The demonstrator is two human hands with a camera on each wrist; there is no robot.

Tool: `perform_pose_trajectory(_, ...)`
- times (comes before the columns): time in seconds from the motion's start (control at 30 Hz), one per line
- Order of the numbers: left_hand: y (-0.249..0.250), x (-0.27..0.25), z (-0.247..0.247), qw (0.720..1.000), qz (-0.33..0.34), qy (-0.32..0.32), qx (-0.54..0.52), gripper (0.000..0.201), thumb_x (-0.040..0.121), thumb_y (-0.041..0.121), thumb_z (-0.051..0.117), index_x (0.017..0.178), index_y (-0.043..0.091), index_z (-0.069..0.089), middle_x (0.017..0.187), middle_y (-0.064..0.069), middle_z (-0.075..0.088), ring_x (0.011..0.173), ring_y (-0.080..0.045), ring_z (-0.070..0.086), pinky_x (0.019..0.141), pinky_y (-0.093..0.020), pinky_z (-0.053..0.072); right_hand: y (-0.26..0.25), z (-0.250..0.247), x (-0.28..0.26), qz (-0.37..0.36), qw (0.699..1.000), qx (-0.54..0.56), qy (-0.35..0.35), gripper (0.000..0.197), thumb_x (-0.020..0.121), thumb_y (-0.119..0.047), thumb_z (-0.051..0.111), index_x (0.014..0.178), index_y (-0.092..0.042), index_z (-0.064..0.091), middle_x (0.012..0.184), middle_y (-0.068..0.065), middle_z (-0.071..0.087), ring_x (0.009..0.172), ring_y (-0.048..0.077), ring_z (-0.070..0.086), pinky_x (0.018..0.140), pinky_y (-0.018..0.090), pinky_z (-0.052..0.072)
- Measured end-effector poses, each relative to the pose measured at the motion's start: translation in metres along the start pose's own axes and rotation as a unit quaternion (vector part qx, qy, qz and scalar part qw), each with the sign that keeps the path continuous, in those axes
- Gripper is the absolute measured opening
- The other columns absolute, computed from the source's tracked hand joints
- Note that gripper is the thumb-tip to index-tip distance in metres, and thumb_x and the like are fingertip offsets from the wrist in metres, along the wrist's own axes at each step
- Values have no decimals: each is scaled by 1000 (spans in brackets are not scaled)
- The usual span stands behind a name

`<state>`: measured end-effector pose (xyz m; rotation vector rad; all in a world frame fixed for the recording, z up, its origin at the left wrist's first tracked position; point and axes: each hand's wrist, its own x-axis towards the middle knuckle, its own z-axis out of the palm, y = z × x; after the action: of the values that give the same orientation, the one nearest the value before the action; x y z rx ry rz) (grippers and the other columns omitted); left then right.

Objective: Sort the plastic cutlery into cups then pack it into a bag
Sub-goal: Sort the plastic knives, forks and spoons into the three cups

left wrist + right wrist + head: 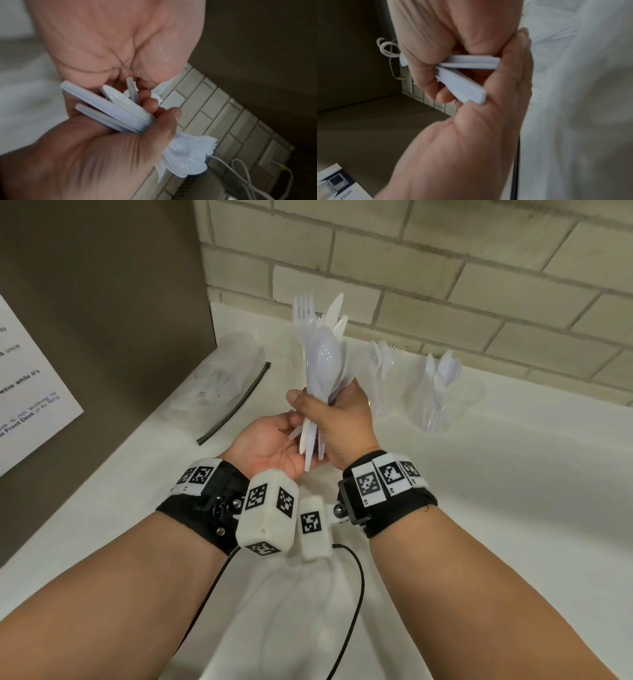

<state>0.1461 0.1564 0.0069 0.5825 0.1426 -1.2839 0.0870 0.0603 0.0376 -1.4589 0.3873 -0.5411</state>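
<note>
My right hand (337, 419) grips a mixed bundle of white plastic cutlery (323, 361) upright above the counter, with fork, knife and spoon heads fanning out on top. My left hand (270, 440) lies palm up just below it, and the handle ends (471, 63) rest against its cupped palm. The spoon heads (185, 155) stick out past my right thumb. At the back right stand two clear cups, one with forks (383, 378) and one with spoons (438, 395). A clear zip bag (219, 381) lies at the back left.
The white counter (513, 491) runs along a brick wall (445, 268). On the left a dark panel carries a paper notice (30, 392). The bag's black zip strip (236, 402) faces my hands. A black cable (356, 594) hangs below my wrists.
</note>
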Motion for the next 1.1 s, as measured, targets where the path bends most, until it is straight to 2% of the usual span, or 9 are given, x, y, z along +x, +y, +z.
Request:
perform_pose_trajectory(0.17, -4, -3, -4, 994, -54, 39, 85, 52, 99, 42, 31, 117, 0, 56, 122, -26, 58, 115, -44, 56, 101, -63, 37, -6, -1, 3, -8, 999, 43, 7, 32, 76, -5, 77, 99, 6, 58, 69, 8, 63, 58, 20, 64, 57, 33, 55)
perform_pose_trajectory(0.33, -2, -7, 13, 995, 77, 47, 32, 41, 100, 26, 33, 124, 1, 55, 118, -20, 66, 112, -33, 61, 95, -53, 45, 7, 3, -4, 8, 1000, 1, -13, 34, 70, -10, 79, 97, 1, 62, 85, 19, 69, 77, 31, 69, 74, 45, 60)
perform_pose_trajectory(0.53, -1, -7, 13, 995, 46, 88, 13, 50, 102, 33, 29, 128, -6, 48, 123, -28, 60, 116, -38, 57, 98, -54, 42, 0, -4, 2, 17, 999, 41, -5, 17, 77, -6, 75, 84, -11, 60, 67, 6, 62, 67, 22, 64, 65, 38, 57)
perform_pose_trajectory(0.63, -3, -4, 19, 991, 101, 74, 43, 39, 101, 19, 30, 130, 5, 52, 117, -16, 66, 111, -28, 61, 91, -46, 50, 5, 0, -1, 18, 999, 38, -17, 18, 76, -2, 74, 81, -16, 63, 70, 7, 64, 64, 21, 62, 68, 38, 56)
perform_pose_trajectory(0.7, -7, -5, 23, 982, 121, 77, 124, 33, 101, 17, 31, 115, 13, 61, 106, -9, 70, 107, -26, 61, 92, -46, 49, 10, 1, -1, 31, 999, 40, -14, 12, 78, -4, 73, 79, -13, 64, 66, 5, 63, 60, 19, 60, 66, 35, 54)
perform_pose_trajectory(0.8, -3, -15, 26, 944, 154, 93, 277, 41, 101, 45, 31, 105, 16, 61, 88, -1, 64, 94, -25, 52, 81, -46, 45, 11, -8, 2, 31, 997, 54, -40, 10, 84, -10, 69, 84, -2, 64, 55, 1, 60, 49, 18, 54, 60, 36, 51)
perform_pose_trajectory(0.9, 7, -20, 30, 916, 244, -23, 318, 81, 86, 69, 20, 135, 11, 47, 129, -18, 57, 102, -33, 56, 68, -41, 48, 14, -15, -3, 41, 993, 14, -106, 4, 82, 3, 66, 86, 2, 64, 56, 4, 58, 40, 17, 43, 50, 31, 45)
perform_pose_trajectory(1.0, 8, -18, 40, 903, 356, -1, 240, 75, 82, 68, 35, 139, 19, 39, 134, -14, 57, 119, -28, 58, 92, -49, 51, 23, -16, -10, 67, 984, -49, -155, 9, 73, 10, 66, 74, 4, 59, 58, 15, 48, 40, 21, 42, 52, 32, 47)
perform_pose_trajectory(1.1, 5, -12, 46, 891, 416, 50, 172, 52, 100, 50, 24, 127, 19, 55, 121, -13, 65, 111, -24, 62, 96, -45, 50, 28, -16, -12, 98, 972, -58, -206, 20, 71, 11, 67, 66, -4, 55, 56, 10, 48, 43, 21, 43, 50, 29, 46)
